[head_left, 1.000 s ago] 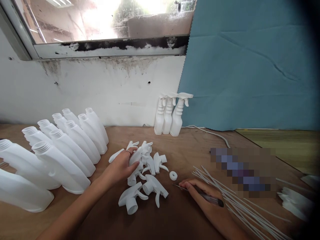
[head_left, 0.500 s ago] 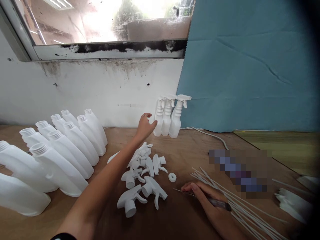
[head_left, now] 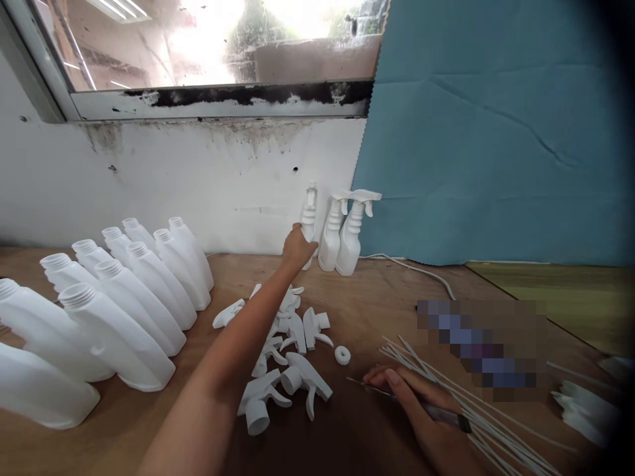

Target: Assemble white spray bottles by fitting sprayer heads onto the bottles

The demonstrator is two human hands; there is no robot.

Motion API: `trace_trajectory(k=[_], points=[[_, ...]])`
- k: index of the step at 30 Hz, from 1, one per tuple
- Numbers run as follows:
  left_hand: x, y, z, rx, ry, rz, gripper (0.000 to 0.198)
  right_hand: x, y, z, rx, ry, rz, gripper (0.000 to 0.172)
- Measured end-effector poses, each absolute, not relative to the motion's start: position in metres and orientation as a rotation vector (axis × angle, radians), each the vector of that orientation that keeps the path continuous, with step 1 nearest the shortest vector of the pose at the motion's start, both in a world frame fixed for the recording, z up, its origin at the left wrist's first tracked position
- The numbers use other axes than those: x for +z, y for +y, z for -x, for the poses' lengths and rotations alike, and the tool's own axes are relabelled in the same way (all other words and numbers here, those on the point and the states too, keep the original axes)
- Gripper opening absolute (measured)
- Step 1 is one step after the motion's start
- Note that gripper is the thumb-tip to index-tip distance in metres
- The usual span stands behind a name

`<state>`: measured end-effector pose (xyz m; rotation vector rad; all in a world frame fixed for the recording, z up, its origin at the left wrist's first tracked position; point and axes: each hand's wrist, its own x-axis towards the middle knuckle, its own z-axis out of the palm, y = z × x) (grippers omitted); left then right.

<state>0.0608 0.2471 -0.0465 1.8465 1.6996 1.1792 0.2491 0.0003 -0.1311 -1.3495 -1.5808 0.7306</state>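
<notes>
Reaching way out across the bench, the person's left hand (head_left: 297,248) is closed round the lower body of a white plastic spray bottle with a trigger top (head_left: 309,206). Fingers are wrapped tight, and the bottle stands upright at the foot of the white wall, with only its neck and top showing above the knuckles.

Just to the right of that grip, two more white trigger-topped bottles (head_left: 343,231) stand side by side, close to the held one. Behind them hangs a big blue cloth (head_left: 496,132). A white cable (head_left: 417,266) trails off to the right from the base of those bottles.

Back from the grip toward the person, right under the outstretched forearm, there's a loose heap of white plastic trigger heads (head_left: 288,370) on the brown wooden tabletop (head_left: 377,297), with a small white plastic ring (head_left: 342,355) just off its right edge.

Well to the left of the grip, a cluster of open-necked white plastic bottles (head_left: 129,297) leans in rows, all without tops.

Far to the right and nearer the person, the right hand (head_left: 417,403) lies on the wood with its fingers curled over a thin pointed tool with a dark handle (head_left: 441,415), holding it flat against the table. A spread of long thin white plastic tubes (head_left: 491,423) lies just beside that hand.
</notes>
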Motion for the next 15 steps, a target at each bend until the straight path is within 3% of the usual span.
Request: trace_trajectory(k=[7, 13, 15], points=[[-0.006, 0.139, -0.010, 1.411, 1.447, -1.902, 0.049, -0.116, 0.007, -0.258, 0.797, -1.426, 1.039, 0.044], [-0.004, 0.054, 0.011, 1.113, 1.078, -1.958, 0.048, -0.064, 0.024, -0.242, 1.052, -1.196, 1.110, 0.030], [-0.003, 0.040, 0.012, 0.968, 1.021, -1.975, 0.045, -0.048, 0.027, -0.232, 1.167, -1.125, 0.998, 0.035]])
